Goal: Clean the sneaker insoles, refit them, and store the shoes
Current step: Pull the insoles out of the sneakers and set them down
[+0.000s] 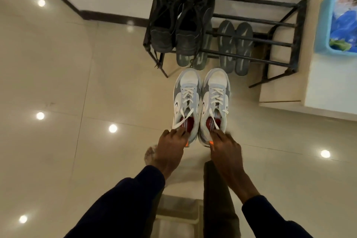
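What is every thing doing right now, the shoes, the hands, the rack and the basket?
White-and-grey laced sneakers: side by side, laces loose.
Red insoles: inside the sneakers.
Left hand: grips one sneaker's heel.
Right hand: grips the other heel.
Black sneakers: on top of the rack.
Black metal rack: upright by the wall.
Blue plastic basket: filled.
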